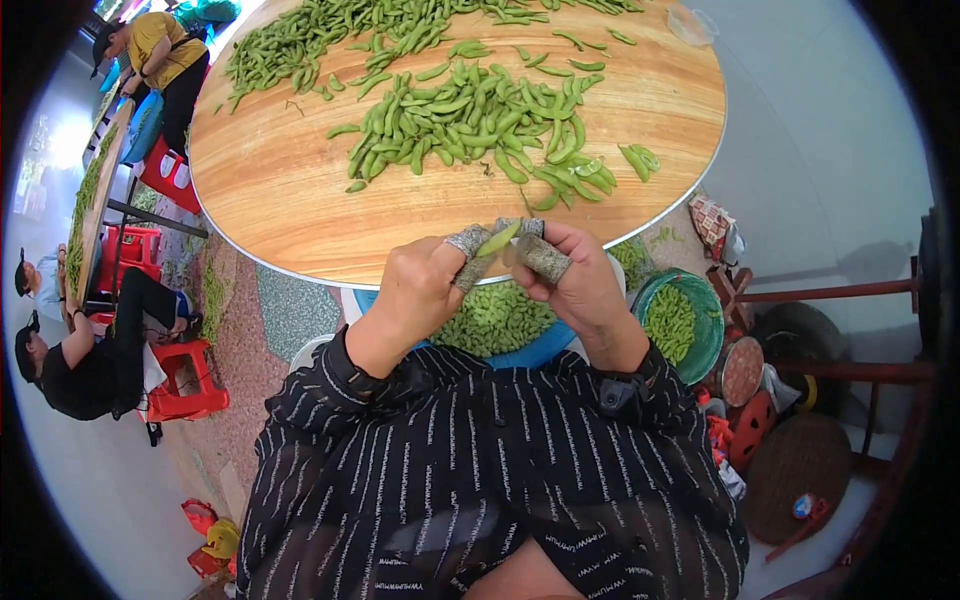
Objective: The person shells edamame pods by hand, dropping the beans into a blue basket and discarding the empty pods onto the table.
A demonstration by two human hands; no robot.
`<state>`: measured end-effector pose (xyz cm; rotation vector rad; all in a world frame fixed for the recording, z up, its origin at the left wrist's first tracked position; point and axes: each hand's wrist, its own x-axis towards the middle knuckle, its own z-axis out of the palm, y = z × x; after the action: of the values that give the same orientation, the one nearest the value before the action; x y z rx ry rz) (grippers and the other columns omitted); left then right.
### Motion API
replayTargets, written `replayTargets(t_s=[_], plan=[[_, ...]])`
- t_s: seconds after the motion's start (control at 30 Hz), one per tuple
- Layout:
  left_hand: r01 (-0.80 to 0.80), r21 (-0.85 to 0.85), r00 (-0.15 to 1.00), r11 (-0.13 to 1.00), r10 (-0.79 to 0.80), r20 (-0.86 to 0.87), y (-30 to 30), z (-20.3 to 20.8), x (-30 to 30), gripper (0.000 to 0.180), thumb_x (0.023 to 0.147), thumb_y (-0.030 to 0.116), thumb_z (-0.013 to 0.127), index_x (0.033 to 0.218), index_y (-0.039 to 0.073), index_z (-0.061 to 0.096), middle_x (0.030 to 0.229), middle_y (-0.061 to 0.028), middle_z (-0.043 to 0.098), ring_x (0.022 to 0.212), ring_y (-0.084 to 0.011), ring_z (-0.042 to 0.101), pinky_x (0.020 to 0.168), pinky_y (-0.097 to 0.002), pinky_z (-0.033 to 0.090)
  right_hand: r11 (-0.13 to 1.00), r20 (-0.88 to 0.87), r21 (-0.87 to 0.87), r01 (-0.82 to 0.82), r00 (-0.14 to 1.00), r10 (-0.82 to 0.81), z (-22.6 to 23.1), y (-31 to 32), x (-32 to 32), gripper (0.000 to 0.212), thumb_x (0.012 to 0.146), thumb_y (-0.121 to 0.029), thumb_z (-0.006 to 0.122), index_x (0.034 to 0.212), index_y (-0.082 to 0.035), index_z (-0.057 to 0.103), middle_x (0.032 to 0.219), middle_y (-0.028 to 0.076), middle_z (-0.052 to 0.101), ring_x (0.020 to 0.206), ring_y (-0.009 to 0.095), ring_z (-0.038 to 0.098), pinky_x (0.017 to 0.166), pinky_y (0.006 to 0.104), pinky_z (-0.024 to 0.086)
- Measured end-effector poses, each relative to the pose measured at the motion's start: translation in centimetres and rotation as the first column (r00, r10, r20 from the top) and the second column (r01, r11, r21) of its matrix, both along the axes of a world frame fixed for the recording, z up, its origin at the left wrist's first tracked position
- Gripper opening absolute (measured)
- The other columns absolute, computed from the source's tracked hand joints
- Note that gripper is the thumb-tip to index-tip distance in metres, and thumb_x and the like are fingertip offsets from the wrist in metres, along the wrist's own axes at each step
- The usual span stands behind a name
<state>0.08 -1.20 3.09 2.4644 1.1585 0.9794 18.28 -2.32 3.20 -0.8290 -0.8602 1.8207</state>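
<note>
A green soybean pod is held between my two hands, just off the near edge of the round wooden table. My left hand pinches its lower end between thumb and fingers. Closed fingers of my right hand meet its upper tip. Grey wraps cover several fingertips on both hands. Below my hands, a blue basin holds a heap of shelled green beans. A loose pile of pods lies on the table ahead, with a few pods apart at its right.
A larger pod heap covers the table's far left. A green bucket of beans stands at my right, near a patterned bag. Other people sit at the left by red stools and another table.
</note>
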Motion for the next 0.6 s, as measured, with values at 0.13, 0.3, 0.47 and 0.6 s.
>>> replayTargets(t_s=[0.13,0.3,0.47,0.6], plan=[[0.007,0.040,0.999,0.999,-0.005,-0.051,0.00,-0.06,0.04,0.037,0.059,0.000,0.059,0.095,0.001,0.056,0.065,-0.0118,0.055,0.058,-0.0278,0.055,0.049,-0.0360,0.044,1.000,0.036,0.010,0.006,0.999,-0.007,0.12,0.13,-0.03,0.012,0.082,-0.011,0.052,0.087,0.000,0.056,0.064,0.001,0.052,0.051,0.005,0.044,0.043,0.0160,0.033],[-0.027,0.074,0.994,0.997,0.035,-0.105,-0.25,0.64,0.42,0.040,0.056,-0.002,0.059,0.095,0.001,0.056,0.064,-0.0110,0.053,0.057,-0.0267,0.054,0.049,-0.0354,0.044,1.000,0.109,0.029,0.010,0.994,-0.013,0.12,0.00,0.06,0.010,0.082,-0.009,0.051,0.085,0.000,0.056,0.064,0.001,0.052,0.051,0.005,0.044,0.044,0.0160,0.032],[-0.032,0.069,0.994,0.997,0.039,-0.099,-0.27,0.65,0.67,0.035,0.056,-0.002,0.059,0.090,0.001,0.056,0.062,-0.0124,0.053,0.057,-0.0286,0.054,0.048,-0.0359,0.043,0.999,0.122,0.034,0.007,0.992,-0.012,-0.12,-0.03,0.10,0.008,0.082,-0.007,0.051,0.083,-0.001,0.056,0.064,0.000,0.052,0.051,0.004,0.043,0.044,0.0160,0.031],[0.028,-0.106,0.989,0.994,-0.043,-0.142,-0.38,0.59,0.59,0.026,0.058,0.000,0.060,0.082,0.001,0.051,0.067,-0.0161,0.053,0.062,-0.0332,0.054,0.052,-0.0386,0.043,0.999,0.136,0.036,0.033,0.990,-0.037,0.33,-0.02,-0.17,0.007,0.080,-0.004,0.051,0.084,-0.002,0.057,0.064,-0.001,0.052,0.051,0.003,0.043,0.044,0.0152,0.032]])
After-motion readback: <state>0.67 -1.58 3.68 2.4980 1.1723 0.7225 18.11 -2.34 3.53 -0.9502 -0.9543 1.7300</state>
